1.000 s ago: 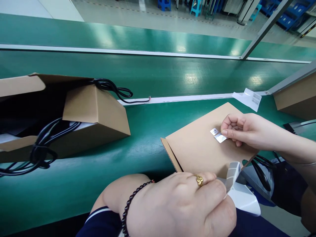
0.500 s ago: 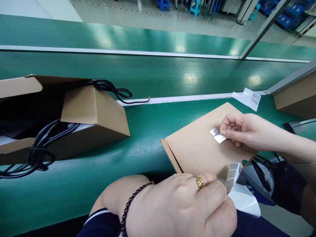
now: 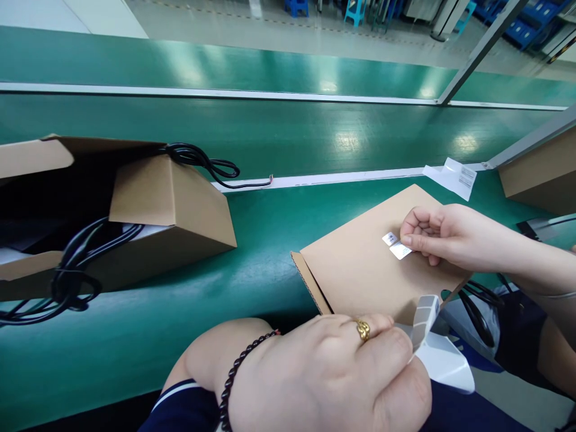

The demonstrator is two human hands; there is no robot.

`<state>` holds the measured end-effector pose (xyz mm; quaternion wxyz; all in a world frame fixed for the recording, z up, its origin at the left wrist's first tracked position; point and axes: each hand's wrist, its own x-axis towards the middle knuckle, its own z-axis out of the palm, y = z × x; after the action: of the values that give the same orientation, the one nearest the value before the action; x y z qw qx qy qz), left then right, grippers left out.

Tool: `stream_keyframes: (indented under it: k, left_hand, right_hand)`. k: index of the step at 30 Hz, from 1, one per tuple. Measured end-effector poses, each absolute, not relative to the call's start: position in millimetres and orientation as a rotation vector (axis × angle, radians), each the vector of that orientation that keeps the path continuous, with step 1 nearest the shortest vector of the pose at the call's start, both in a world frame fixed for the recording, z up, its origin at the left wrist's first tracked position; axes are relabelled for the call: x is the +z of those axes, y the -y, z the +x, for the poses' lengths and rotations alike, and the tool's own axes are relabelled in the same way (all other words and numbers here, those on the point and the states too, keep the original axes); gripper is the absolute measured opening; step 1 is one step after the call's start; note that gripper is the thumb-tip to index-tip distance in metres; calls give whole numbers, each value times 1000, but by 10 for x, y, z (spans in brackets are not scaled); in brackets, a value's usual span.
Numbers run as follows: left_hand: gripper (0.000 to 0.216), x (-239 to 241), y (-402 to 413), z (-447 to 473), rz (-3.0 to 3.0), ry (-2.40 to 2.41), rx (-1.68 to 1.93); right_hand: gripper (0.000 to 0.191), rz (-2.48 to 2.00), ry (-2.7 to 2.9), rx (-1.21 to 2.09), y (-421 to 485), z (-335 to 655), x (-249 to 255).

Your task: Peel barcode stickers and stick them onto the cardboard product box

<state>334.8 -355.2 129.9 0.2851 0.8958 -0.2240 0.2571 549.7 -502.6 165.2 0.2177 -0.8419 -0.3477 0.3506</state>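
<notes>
A closed brown cardboard box [image 3: 355, 258] lies at a slant on the green work surface. On its upper face are a small white label [image 3: 389, 239] and a larger white label [image 3: 400, 250] beside it. My right hand [image 3: 436, 237] has thumb and forefinger pinched at the right end of the larger label; the other fingers curl above the cardboard. Close to the camera, my left hand [image 3: 333, 366] is closed around a curled white label backing sheet [image 3: 445, 360]. This hand wears a gold ring and a dark bead bracelet, and it covers the box's near edge.
On the left stands an open cardboard box [image 3: 204, 210] with bundled black cables [image 3: 74, 276] hanging out. A torn white paper [image 3: 452, 178] lies near the white strip. Another carton [image 3: 540, 171] and a metal post [image 3: 481, 54] are at the right. Black cables [image 3: 477, 312] hang below the right wrist.
Almost nothing differs. Both hands keep their grips and places, with the right hand and box shifted very slightly up in the picture.
</notes>
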Motion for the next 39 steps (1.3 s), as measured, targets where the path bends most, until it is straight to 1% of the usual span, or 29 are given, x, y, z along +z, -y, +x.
stream_keyframes:
  k: [10,28,39]
  left_hand:
    - [21,1310,3577,3322,2424,556,700]
    - [23,1326,3546,3313,2451,617,666]
    - [24,1322,3536,3329,2418,646,623]
  right_hand:
    - [33,-2345,990,967,5026,5497,1656]
    - [32,-2344,1016,976,4996,5484,1661]
    - [25,-2362,1070,940,4982,5451,1678]
